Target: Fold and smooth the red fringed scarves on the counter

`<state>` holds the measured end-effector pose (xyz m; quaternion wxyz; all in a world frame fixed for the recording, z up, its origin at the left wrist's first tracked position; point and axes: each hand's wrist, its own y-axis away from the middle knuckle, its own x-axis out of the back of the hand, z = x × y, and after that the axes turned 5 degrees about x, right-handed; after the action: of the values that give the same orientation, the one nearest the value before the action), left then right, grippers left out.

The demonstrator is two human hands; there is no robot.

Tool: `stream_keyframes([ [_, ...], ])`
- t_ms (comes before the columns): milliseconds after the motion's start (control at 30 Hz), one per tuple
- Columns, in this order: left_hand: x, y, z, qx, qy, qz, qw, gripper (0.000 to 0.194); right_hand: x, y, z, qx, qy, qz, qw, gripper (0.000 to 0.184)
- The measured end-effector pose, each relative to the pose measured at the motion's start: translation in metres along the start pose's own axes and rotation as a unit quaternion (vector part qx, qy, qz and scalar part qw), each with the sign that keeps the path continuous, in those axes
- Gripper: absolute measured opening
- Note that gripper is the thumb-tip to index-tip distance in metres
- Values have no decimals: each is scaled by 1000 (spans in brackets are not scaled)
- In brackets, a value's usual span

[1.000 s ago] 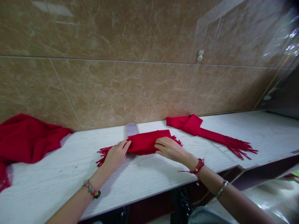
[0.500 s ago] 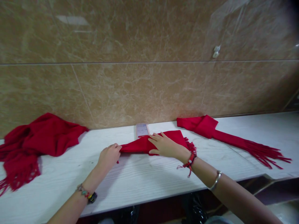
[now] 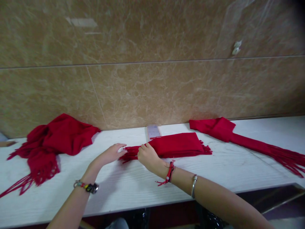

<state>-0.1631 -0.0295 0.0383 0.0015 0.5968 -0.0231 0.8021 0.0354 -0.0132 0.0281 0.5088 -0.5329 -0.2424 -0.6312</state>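
Note:
A folded red scarf (image 3: 178,146) lies flat on the white tabletop in front of me, with fringe sticking out at both ends. My right hand (image 3: 149,156) is closed on its left end, just where the fringe begins; the fingertips are partly hidden. At the tips of that left fringe (image 3: 132,152), my left hand (image 3: 112,153) rests with thumb and fingers apart, holding nothing that I can see. A second red scarf (image 3: 64,136) lies crumpled at the left. Another red scarf (image 3: 219,128), folded over on itself with its fringe trailing, lies at the right.
Behind the folded scarf a phone-like flat rectangle (image 3: 153,131) lies near the wall. The brown tiled wall (image 3: 152,92) bounds the white table (image 3: 133,187) at the back. A small white fitting (image 3: 236,47) is on the wall. Black shiny plastic (image 3: 212,219) shows below the front edge.
My left hand pulled the scarf's left end outward, then let it go. My right hand moved left from the scarf's middle and closed on that end. The view shifted, so things appear further right.

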Motion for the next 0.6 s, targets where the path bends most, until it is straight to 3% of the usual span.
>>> stream_keyframes([
  [100,0,-27,-4,-15,53,-16,998,47,-1,12,2,2,8,9,1000,15],
  [300,-23,-77,18,-69,164,-150,973,43,-15,20,-1,40,48,56,996,18],
  [433,-28,-86,25,-68,178,-202,961,29,-24,14,1,72,68,84,992,21],
  [600,-13,-77,24,-57,208,-221,951,30,-17,9,5,73,46,116,989,18],
])
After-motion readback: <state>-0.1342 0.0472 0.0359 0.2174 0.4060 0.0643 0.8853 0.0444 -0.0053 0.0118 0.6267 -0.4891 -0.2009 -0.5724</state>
